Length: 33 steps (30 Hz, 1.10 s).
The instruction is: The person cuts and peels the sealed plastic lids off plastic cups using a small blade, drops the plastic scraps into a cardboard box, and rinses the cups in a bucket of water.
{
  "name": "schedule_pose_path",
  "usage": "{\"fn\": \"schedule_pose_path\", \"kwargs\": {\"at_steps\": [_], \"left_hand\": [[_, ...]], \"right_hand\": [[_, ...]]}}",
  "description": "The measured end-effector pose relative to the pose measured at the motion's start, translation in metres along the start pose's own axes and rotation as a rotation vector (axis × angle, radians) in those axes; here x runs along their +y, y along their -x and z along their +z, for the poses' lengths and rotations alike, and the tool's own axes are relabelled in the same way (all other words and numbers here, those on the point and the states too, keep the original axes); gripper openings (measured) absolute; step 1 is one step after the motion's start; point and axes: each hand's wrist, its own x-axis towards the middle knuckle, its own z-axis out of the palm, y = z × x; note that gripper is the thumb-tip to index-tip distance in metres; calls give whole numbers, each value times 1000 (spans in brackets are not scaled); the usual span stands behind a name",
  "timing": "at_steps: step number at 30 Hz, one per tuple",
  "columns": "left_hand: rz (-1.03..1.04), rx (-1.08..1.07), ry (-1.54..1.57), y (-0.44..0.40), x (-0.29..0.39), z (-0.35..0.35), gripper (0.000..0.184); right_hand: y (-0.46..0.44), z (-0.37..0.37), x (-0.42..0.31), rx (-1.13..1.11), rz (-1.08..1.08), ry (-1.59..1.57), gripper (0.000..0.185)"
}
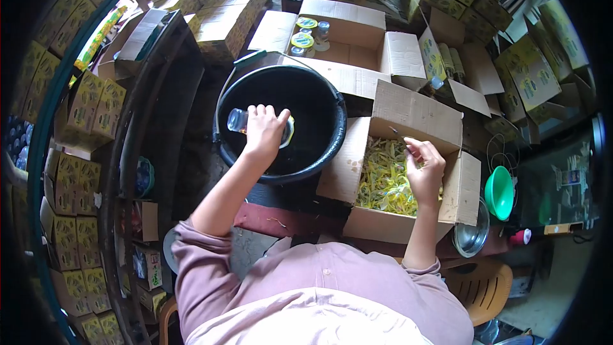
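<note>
My left hand (263, 133) is wrapped round a small clear bottle (237, 120), which lies sideways over the mouth of a black bucket (281, 176). One bluish end of the bottle sticks out to the left, and a bit of yellow-green shows past my fingers on the right. My right hand (424, 166) hovers above an open cardboard box (415, 105) filled with yellow-green printed strips (383, 179). Its fingers are bent in, with the thumb close to them. Whatever they may pinch is too small to make out.
Behind the bucket, an open carton (345, 51) holds several bottles (305, 41). Stacked yellow printed cartons (76, 236) line the left shelf. A green bowl (501, 195) and a metal bowl (472, 236) stand at the right, near an orange chair (482, 287).
</note>
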Motion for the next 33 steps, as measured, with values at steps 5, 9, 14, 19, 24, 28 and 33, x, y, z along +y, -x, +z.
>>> {"fn": "schedule_pose_path", "kwargs": {"at_steps": [5, 9, 14, 19, 24, 28, 33], "left_hand": [[12, -130, -317, -2, 5, 7, 31], [36, -102, -131, 1, -3, 5, 36], [-35, -38, 380, 7, -19, -1, 48], [-45, 161, 1297, 8, -10, -4, 53], [113, 521, 1650, 19, 23, 4, 59], [149, 605, 1916, 31, 39, 4, 66], [101, 792, 1665, 37, 44, 3, 74]], "right_hand": [[0, 26, -18, -51, -122, -68, 27], [2, 31, -26, -65, -101, -123, 26], [-3, 30, -32, -57, -68, -165, 26], [-15, 43, -44, -60, 13, -270, 23], [-24, 64, -64, -11, 23, -494, 22], [-24, 80, -83, 41, -40, -602, 19], [-20, 84, -97, 71, -109, -652, 18]]}}
